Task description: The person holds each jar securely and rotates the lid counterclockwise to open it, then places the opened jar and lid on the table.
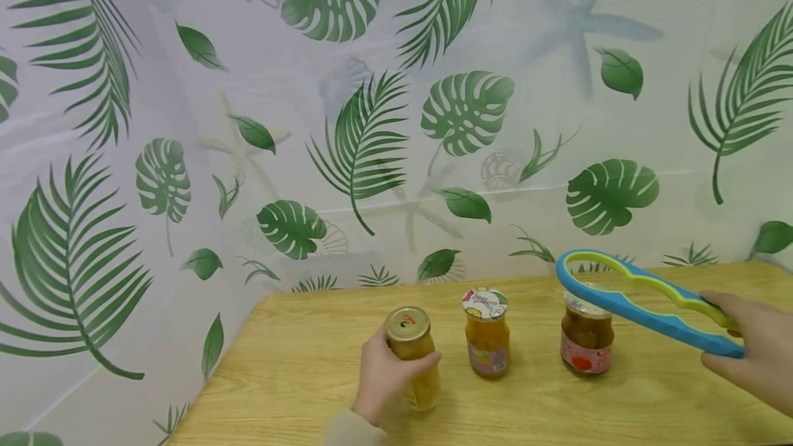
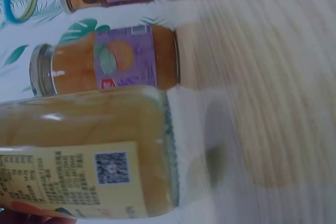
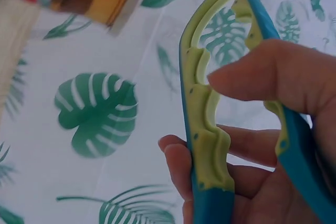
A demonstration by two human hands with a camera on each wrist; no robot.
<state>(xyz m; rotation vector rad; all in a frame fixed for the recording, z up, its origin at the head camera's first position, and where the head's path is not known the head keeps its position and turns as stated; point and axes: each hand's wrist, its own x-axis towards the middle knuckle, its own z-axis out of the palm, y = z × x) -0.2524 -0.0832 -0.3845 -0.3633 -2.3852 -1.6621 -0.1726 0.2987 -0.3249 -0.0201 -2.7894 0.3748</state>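
Observation:
My left hand [image 1: 390,370] grips a tall glass jar [image 1: 424,380] with a gold lid [image 1: 407,324] and pale yellow contents. Its cream label with a QR code [image 2: 112,168] faces the left wrist camera. Whether the jar's base touches the table, I cannot tell. Up at the right, my right hand [image 1: 752,349] holds a blue and yellow-green loop-shaped jar opener [image 1: 650,315] in the air. Notched inner edges [image 3: 202,98] of the opener show in the right wrist view, with fingers curled round one arm and the thumb across the gap.
Just right of the gripped jar stands an orange jar [image 1: 487,346] with a purple label. Farther right, partly behind the opener, is a dark-fruit jar [image 1: 585,343] with a pink label. Leaf-printed sheeting [image 1: 526,122] hangs behind the wooden table [image 1: 297,363].

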